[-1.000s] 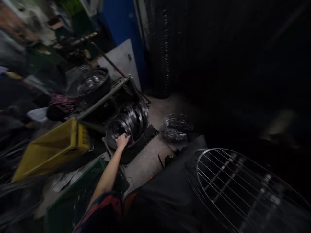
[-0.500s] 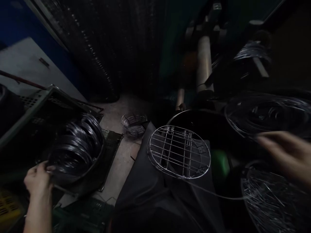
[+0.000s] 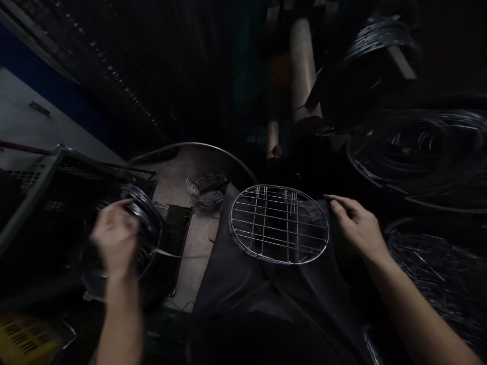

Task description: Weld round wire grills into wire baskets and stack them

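A round wire rack (image 3: pixel 279 223) with parallel bars rests on the dark cloth (image 3: pixel 236 289) over my lap. My left hand (image 3: pixel 116 235), smeared by motion, is over coiled metal rings (image 3: pixel 146 208) in the dark crate at left. A large thin wire ring (image 3: pixel 198 144) reaches rightward from this hand, which appears closed on its near side. My right hand (image 3: pixel 355 223) is just beside the rack's right rim, thumb and index fingertips brought together. Whether they pinch anything or touch the rim is too dark to make out.
A dark crate (image 3: pixel 57 162) and a yellow crate (image 3: pixel 26 337) stand at left. A small wire bundle (image 3: pixel 205 190) lies on the floor (image 3: pixel 171 170). At right are a pile of large rings (image 3: pixel 418 152) and a container of loose wire pieces (image 3: pixel 422 258). A metal post (image 3: pixel 302 66) rises ahead.
My left hand has moved right and up from the crate's near side, with a wire ring now stretching across the floor. My right hand has come inward from the ring pile to the rack.
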`<move>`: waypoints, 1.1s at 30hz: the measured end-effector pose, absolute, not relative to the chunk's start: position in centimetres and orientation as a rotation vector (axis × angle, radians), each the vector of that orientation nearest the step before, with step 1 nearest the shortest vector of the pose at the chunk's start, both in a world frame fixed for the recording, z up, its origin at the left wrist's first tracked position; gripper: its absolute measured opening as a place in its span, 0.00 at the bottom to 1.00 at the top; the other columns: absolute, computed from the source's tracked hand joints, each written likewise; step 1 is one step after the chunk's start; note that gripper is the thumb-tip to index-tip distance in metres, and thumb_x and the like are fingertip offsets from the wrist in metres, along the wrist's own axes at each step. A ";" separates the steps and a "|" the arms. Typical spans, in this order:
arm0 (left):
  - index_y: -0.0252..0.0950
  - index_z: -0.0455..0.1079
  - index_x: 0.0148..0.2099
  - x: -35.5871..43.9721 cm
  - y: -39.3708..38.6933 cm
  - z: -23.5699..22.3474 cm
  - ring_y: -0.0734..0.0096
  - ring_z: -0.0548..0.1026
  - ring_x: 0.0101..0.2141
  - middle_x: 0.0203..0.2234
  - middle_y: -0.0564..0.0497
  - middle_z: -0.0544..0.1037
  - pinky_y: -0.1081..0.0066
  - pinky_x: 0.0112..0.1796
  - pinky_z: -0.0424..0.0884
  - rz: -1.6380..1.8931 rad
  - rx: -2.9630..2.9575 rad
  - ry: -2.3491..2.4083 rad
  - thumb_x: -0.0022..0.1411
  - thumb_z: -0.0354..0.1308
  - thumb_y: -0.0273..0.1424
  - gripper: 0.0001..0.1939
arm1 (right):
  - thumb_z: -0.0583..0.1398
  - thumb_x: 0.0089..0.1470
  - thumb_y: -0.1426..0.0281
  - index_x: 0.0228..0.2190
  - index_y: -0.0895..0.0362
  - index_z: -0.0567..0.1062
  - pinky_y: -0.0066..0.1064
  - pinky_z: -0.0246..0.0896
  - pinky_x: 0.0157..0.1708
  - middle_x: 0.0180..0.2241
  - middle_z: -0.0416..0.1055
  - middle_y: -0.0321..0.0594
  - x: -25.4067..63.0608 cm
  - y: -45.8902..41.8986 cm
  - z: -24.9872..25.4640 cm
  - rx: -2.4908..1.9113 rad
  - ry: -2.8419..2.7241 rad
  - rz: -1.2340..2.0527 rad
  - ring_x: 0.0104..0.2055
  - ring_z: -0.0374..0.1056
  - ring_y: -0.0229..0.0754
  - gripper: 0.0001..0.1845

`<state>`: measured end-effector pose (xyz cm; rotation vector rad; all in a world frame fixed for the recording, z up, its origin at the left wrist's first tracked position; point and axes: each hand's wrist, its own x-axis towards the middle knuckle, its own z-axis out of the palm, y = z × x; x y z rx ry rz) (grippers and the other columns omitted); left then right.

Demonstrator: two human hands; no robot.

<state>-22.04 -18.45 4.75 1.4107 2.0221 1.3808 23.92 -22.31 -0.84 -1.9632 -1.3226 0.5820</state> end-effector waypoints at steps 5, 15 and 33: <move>0.34 0.74 0.45 -10.3 -8.9 -3.5 0.76 0.68 0.22 0.24 0.54 0.73 0.75 0.26 0.65 0.778 1.681 1.270 0.64 0.49 0.38 0.18 | 0.49 0.56 0.45 0.50 0.53 0.71 0.37 0.68 0.34 0.37 0.74 0.45 20.6 -23.7 3.1 -1.695 -1.081 1.055 0.34 0.70 0.44 0.32; 0.33 0.74 0.49 -6.2 -6.6 -6.8 0.61 0.75 0.47 0.45 0.45 0.78 0.66 0.50 0.67 0.544 1.779 1.060 0.63 0.51 0.40 0.20 | 0.60 0.50 0.58 0.49 0.56 0.73 0.31 0.67 0.26 0.34 0.75 0.42 22.2 -23.2 1.0 -1.904 -0.960 0.964 0.27 0.68 0.39 0.26; 0.35 0.66 0.58 -10.2 -13.4 -9.8 0.61 0.75 0.46 0.44 0.47 0.78 0.65 0.49 0.70 0.565 1.531 1.289 0.60 0.55 0.39 0.25 | 0.58 0.53 0.55 0.48 0.58 0.74 0.44 0.60 0.54 0.49 0.72 0.47 24.2 -23.3 -6.7 -1.944 -0.973 0.991 0.52 0.67 0.50 0.26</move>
